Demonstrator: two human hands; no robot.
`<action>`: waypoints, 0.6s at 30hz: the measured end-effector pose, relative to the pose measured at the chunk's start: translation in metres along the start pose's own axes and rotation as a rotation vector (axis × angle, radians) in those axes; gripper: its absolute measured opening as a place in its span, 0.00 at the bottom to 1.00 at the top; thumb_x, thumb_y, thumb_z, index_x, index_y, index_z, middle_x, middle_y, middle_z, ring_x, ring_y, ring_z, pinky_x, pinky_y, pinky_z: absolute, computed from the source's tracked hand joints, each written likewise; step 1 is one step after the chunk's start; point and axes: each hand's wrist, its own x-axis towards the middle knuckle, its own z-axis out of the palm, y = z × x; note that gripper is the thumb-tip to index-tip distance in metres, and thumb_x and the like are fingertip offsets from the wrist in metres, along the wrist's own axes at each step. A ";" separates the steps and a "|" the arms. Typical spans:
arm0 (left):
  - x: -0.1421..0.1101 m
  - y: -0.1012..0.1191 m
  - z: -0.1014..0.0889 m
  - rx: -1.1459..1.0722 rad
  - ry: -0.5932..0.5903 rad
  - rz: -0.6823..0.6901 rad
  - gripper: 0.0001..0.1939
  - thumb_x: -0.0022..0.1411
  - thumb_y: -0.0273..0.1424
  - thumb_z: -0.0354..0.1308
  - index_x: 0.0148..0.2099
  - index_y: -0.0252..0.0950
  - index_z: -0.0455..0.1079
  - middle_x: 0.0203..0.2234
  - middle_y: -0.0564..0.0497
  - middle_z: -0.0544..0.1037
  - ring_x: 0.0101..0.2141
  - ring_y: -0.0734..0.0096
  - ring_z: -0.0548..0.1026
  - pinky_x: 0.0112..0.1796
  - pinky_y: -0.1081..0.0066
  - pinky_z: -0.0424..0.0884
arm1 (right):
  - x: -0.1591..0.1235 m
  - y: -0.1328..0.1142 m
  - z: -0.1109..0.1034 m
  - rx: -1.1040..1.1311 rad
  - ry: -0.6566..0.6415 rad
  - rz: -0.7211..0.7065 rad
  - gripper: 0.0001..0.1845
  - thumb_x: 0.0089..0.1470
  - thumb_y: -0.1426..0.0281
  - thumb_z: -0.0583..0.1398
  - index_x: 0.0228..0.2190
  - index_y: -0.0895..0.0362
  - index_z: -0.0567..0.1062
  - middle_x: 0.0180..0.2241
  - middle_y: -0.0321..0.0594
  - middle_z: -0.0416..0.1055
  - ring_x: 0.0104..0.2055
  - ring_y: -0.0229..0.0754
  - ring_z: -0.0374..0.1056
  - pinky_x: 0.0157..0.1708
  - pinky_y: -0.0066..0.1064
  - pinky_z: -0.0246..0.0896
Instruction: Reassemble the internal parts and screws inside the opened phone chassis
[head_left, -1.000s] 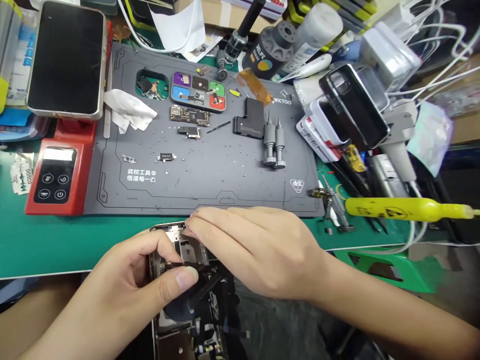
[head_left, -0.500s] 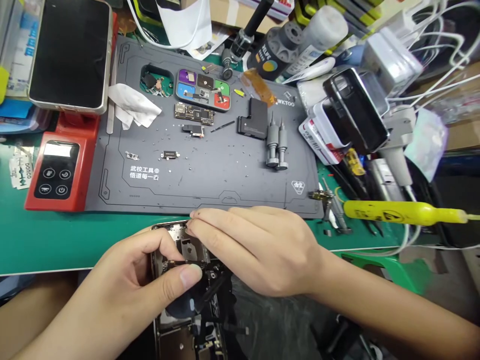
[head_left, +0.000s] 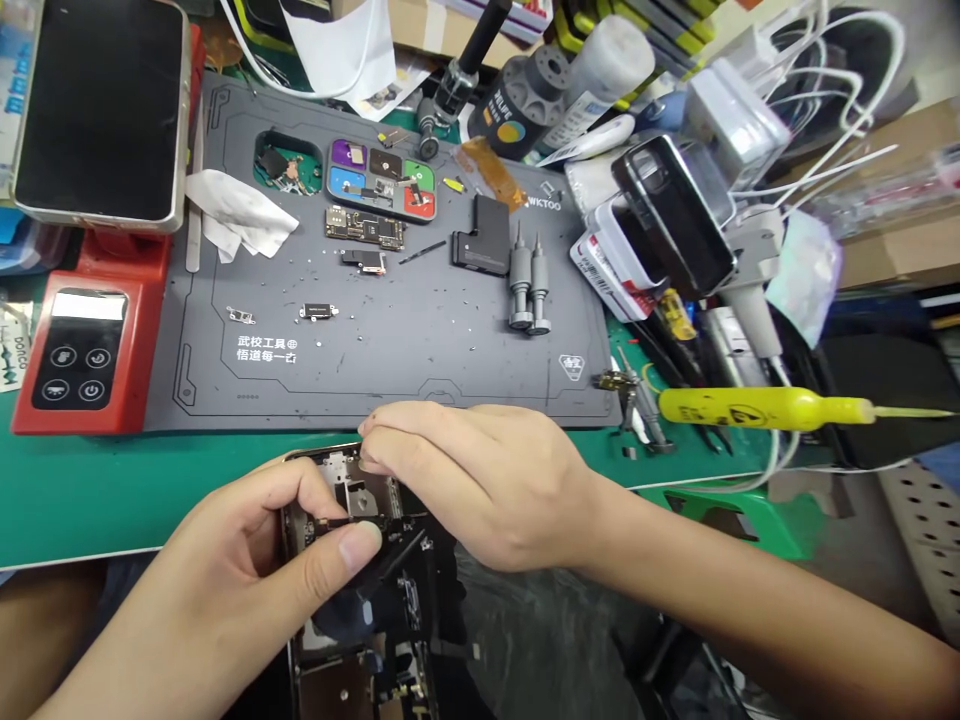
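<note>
An opened phone housing (head_left: pixel 294 665) tilts in front of the desk edge, its metal inside and loose flex cables showing. My left hand (head_left: pixel 262 560) is closed on its left side. The left thumb presses a thin black part (head_left: pixel 390 525) lying across the housing, and the index finger bends inside the frame. My right hand (head_left: pixel 480 480) is closed over the upper right corner, fingertips against the top edge and inner face. Its thumb is hidden beneath the hand. A dark strip slants out below the right fingers; I cannot tell what it is.
On the grey work mat (head_left: pixel 405 350) lie a logic board (head_left: pixel 364 228), a black battery (head_left: pixel 484 240), two screwdrivers (head_left: pixel 529 290), small parts and a coloured tray (head_left: pixel 382 180). A red device (head_left: pixel 90 340) stands left. A yellow-handled tool (head_left: pixel 757 408), phones and cables crowd the right.
The whole view has shifted slightly, so the desk things sit further left. Both hands keep nearly the same hold on the phone housing, and the right fingertips have moved only slightly.
</note>
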 end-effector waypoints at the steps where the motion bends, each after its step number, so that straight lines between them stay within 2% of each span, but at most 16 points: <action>1: 0.000 0.000 0.001 0.004 0.007 0.006 0.24 0.67 0.51 0.81 0.34 0.41 0.75 0.28 0.59 0.73 0.30 0.77 0.68 0.31 0.84 0.71 | -0.001 0.000 0.001 0.021 0.011 0.025 0.22 0.82 0.77 0.50 0.45 0.60 0.83 0.44 0.42 0.90 0.31 0.36 0.79 0.25 0.32 0.67; 5: -0.001 0.004 0.004 0.026 0.046 0.010 0.27 0.68 0.54 0.79 0.33 0.40 0.75 0.29 0.57 0.75 0.29 0.77 0.70 0.30 0.83 0.72 | -0.007 0.002 0.004 0.096 0.069 0.127 0.15 0.85 0.74 0.55 0.49 0.60 0.82 0.46 0.43 0.90 0.38 0.35 0.83 0.28 0.27 0.70; 8: -0.001 0.006 0.004 0.036 0.036 0.021 0.28 0.68 0.54 0.79 0.32 0.40 0.73 0.28 0.57 0.75 0.29 0.77 0.71 0.30 0.83 0.72 | -0.010 0.002 0.001 0.133 0.067 0.145 0.10 0.83 0.74 0.60 0.50 0.59 0.83 0.46 0.42 0.90 0.40 0.36 0.85 0.29 0.27 0.71; 13: 0.001 0.003 0.004 0.034 0.032 0.020 0.21 0.66 0.47 0.82 0.34 0.42 0.76 0.28 0.59 0.74 0.30 0.77 0.69 0.32 0.85 0.72 | -0.012 -0.006 -0.004 0.103 0.006 0.151 0.12 0.81 0.76 0.61 0.48 0.56 0.85 0.48 0.37 0.91 0.36 0.35 0.83 0.28 0.30 0.69; 18: 0.003 0.007 0.005 0.032 0.032 0.017 0.20 0.64 0.43 0.83 0.32 0.42 0.77 0.28 0.58 0.75 0.30 0.75 0.72 0.31 0.82 0.74 | -0.006 -0.011 -0.004 0.031 0.020 0.142 0.17 0.78 0.78 0.59 0.42 0.58 0.88 0.45 0.39 0.91 0.32 0.36 0.80 0.26 0.32 0.67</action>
